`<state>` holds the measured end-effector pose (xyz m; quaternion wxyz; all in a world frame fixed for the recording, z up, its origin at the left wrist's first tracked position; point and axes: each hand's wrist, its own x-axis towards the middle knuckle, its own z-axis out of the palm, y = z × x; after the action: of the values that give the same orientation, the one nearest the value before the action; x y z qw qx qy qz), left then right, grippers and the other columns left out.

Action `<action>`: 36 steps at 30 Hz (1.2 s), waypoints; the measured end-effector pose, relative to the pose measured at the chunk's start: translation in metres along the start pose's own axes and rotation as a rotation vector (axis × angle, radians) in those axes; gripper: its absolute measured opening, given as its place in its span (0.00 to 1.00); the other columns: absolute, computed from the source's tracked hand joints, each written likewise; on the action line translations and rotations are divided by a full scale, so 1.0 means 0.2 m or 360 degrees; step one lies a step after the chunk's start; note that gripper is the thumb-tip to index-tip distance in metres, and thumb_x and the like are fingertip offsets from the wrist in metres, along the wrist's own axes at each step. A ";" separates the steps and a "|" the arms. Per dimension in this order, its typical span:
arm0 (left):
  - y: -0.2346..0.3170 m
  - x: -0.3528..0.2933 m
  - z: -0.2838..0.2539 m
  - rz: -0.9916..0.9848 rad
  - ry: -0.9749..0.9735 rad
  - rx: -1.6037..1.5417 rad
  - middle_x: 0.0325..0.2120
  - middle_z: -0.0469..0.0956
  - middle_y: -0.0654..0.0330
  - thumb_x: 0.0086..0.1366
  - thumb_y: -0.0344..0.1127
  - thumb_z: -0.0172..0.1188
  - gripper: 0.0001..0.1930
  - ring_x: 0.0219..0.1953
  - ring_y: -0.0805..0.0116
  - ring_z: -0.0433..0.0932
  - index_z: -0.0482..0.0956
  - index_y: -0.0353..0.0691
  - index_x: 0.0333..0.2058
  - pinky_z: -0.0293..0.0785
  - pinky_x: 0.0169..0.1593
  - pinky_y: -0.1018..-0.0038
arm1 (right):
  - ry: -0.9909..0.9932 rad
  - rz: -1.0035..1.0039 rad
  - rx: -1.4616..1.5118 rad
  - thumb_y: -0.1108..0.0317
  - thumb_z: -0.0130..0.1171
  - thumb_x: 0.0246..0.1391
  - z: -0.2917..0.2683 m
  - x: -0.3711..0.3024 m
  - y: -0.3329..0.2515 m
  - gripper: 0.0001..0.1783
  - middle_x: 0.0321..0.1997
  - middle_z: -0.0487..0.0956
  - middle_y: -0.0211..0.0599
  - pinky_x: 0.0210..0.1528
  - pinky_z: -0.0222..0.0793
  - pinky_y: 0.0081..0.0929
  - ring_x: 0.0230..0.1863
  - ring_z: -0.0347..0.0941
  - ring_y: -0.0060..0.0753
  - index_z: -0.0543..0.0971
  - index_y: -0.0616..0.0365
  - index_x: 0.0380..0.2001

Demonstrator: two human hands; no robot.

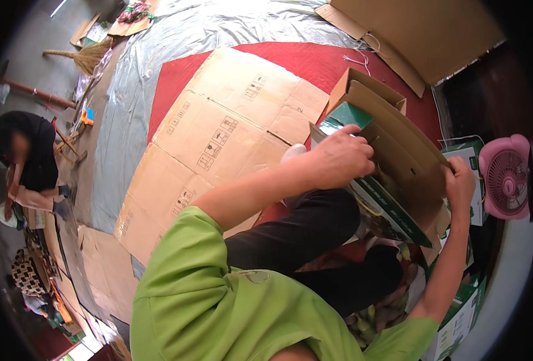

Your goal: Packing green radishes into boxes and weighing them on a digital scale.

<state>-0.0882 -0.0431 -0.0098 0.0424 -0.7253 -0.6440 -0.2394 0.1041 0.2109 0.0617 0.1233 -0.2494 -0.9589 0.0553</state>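
A cardboard box [407, 144], green and white outside and plain brown inside, stands tilted in front of my legs with its long flap raised. My left hand [343, 157] is closed at a green end flap [347, 115] of the box, its fingers curled over the edge. On the far side, my right hand [460, 183] pinches the outer edge of the long brown flap. A strip of green side wall [389, 207] shows below my left hand. What lies inside the box is mostly hidden by the flap and my arm.
A flattened cardboard sheet [212, 132] lies on a red mat [173, 81]. At right stand a pink fan [505, 177] and green-and-white boxes [459, 322]. Several pale-green items [368, 319] lie by my legs. Another person [29, 153] sits at far left, near a broom [89, 57].
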 end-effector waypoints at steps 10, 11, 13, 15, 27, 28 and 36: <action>-0.12 -0.58 -0.52 -0.0401 0.0391 0.0408 0.21 0.65 0.65 0.50 0.30 0.58 0.03 0.32 0.67 0.74 0.75 0.47 0.21 0.66 0.59 0.63 | 0.0170 -0.0580 -0.0078 0.67 0.58 0.48 0.01 0.42 -0.75 0.08 0.34 0.77 0.40 0.40 0.66 0.39 0.39 0.73 0.47 0.78 0.57 0.32; -0.12 -0.66 -0.56 -0.0456 0.0356 0.0483 0.20 0.65 0.65 0.49 0.30 0.58 0.02 0.31 0.67 0.73 0.75 0.47 0.21 0.66 0.59 0.63 | 0.0170 -0.0643 -0.0045 0.66 0.58 0.48 0.04 0.45 -0.84 0.09 0.34 0.77 0.39 0.41 0.67 0.39 0.40 0.74 0.47 0.79 0.56 0.33; -0.11 -0.83 -0.65 -0.0549 0.0317 0.0617 0.20 0.64 0.64 0.49 0.30 0.58 0.03 0.31 0.67 0.73 0.76 0.48 0.22 0.66 0.59 0.62 | 0.0300 -0.0779 0.0049 0.66 0.58 0.48 0.13 0.48 -1.03 0.08 0.34 0.78 0.38 0.40 0.69 0.41 0.38 0.74 0.47 0.78 0.56 0.31; -0.11 -1.02 -0.72 -0.0668 0.0280 0.0732 0.20 0.64 0.64 0.48 0.29 0.58 0.03 0.31 0.66 0.73 0.76 0.47 0.23 0.66 0.59 0.61 | 0.0263 -0.0856 0.0073 0.65 0.61 0.46 0.25 0.52 -1.23 0.10 0.33 0.77 0.40 0.39 0.68 0.39 0.37 0.73 0.49 0.78 0.58 0.31; 0.18 -2.15 -0.97 -0.1485 -0.0211 0.1093 0.24 0.69 0.61 0.53 0.27 0.53 0.04 0.37 0.62 0.73 0.75 0.43 0.23 0.61 0.62 0.60 | -0.0286 -0.1060 0.0537 0.65 0.60 0.42 1.07 -0.04 -2.36 0.06 0.24 0.79 0.40 0.32 0.75 0.38 0.30 0.79 0.42 0.81 0.56 0.22; 0.22 -2.28 -0.98 -0.1561 -0.0320 0.1104 0.25 0.70 0.60 0.54 0.28 0.52 0.05 0.38 0.62 0.74 0.75 0.43 0.23 0.62 0.62 0.59 | -0.0483 -0.0962 0.0585 0.66 0.60 0.43 1.12 -0.14 -2.44 0.07 0.26 0.80 0.42 0.35 0.75 0.39 0.32 0.79 0.45 0.81 0.57 0.24; 0.30 -2.65 -0.96 -0.2250 -0.0648 0.1091 0.27 0.72 0.59 0.54 0.30 0.54 0.04 0.39 0.60 0.74 0.77 0.41 0.24 0.65 0.56 0.57 | -0.1027 -0.0665 0.1042 0.58 0.54 0.56 1.12 -0.12 -2.20 0.12 0.33 0.81 0.42 0.45 0.70 0.40 0.40 0.78 0.44 0.82 0.50 0.36</action>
<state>-0.1176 -0.6084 -0.0389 -0.0171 -0.1230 -0.9827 0.1376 -0.1394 -0.1929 -0.0846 -0.0991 0.0294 -0.9100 0.4015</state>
